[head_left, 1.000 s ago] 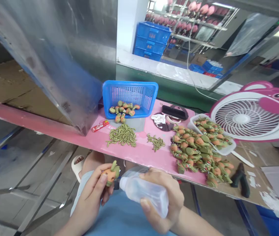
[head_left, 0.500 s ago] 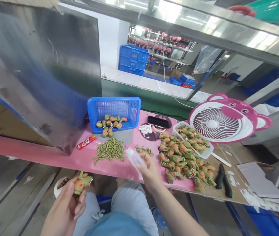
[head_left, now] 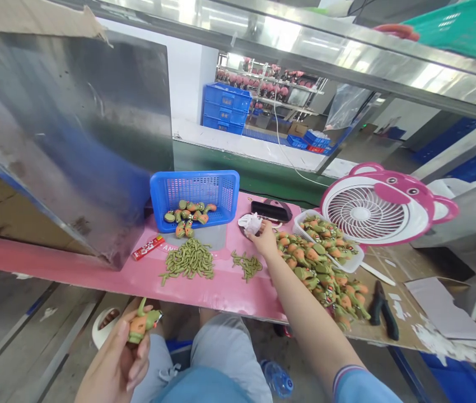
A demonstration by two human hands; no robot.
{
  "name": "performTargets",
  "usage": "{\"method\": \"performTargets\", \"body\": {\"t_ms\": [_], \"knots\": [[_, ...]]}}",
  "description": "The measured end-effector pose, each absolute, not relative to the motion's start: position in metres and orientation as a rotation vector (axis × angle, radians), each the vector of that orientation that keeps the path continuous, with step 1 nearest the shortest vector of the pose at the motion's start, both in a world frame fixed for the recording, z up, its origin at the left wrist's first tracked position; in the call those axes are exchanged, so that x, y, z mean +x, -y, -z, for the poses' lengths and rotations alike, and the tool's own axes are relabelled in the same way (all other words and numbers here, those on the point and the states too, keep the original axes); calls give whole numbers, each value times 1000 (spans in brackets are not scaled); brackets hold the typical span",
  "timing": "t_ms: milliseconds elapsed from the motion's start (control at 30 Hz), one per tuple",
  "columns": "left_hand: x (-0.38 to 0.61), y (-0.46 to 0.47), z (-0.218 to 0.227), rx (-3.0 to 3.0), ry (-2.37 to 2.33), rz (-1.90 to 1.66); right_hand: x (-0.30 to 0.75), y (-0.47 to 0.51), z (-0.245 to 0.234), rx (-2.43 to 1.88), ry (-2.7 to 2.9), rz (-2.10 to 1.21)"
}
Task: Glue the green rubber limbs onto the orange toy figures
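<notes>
Near the table's front edge, my left hand [head_left: 118,350] closes its fingers round a small green-and-orange toy figure [head_left: 139,327], with a thin green piece sticking up from it. My right hand [head_left: 265,239] reaches across the table, thumb and fingers closed on a crumpled white tissue [head_left: 250,223]. Part of the tissue lies behind the fingers. Left of that arm are a small pile of thin green pieces [head_left: 246,265] and a larger green pile [head_left: 190,258]. Under and beside the forearm, many similar figures [head_left: 326,274] lie heaped.
A blue basket [head_left: 195,174] holding several figures stands at the back. Behind the heap are a white tray [head_left: 353,264] of figures and a pink fan [head_left: 389,207]. Black-handled pliers [head_left: 383,310] lie right, a red packet [head_left: 148,247] left. A metal cabinet [head_left: 129,140] rises at left.
My right hand has moved forward and right, from the table's front to the tissue. The clear plastic bottle it held is no longer visible. My left hand still holds the figure.
</notes>
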State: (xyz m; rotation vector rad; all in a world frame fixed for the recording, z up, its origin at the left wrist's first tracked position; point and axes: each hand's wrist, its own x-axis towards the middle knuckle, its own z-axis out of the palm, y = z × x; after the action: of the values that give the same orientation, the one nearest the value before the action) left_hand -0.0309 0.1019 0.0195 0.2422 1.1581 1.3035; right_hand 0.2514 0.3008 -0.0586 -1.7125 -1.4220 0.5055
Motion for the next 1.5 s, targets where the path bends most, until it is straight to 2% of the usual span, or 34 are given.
{"method": "performTargets", "body": {"t_ms": [133, 300, 467, 633, 767, 900, 967, 1067, 1500], "knots": [[-33, -98, -19, 231, -1154, -1298, 248, -275, 58, -1729, 1686, -384], [-29, -98, -29, 238, -1128, -1291, 231, -268, 52, -1590, 2171, -442], [-24, -96, -39, 229, -1167, -1287, 227, -278, 46, -1523, 2418, -452], [-23, -95, -39, 231, -1132, -1251, 229, -283, 38, -1494, 2451, -441], [-18, -97, -35, 232, -1057, -1203, 208, -268, 13, -1340, 2384, -484], [-12, -103, -35, 211, -940, -1104, 168, -225, -30, -956, 2369, -614], [-9, -105, -36, 201, -919, -1065, 152, -204, -49, -624, 2336, -681], [-9, -105, -39, 204, -878, -1030, 138, -188, -62, -376, 2308, -698], [-11, -102, -42, 252, -877, -945, 139, -191, -56, -386, 2424, -734]]}}
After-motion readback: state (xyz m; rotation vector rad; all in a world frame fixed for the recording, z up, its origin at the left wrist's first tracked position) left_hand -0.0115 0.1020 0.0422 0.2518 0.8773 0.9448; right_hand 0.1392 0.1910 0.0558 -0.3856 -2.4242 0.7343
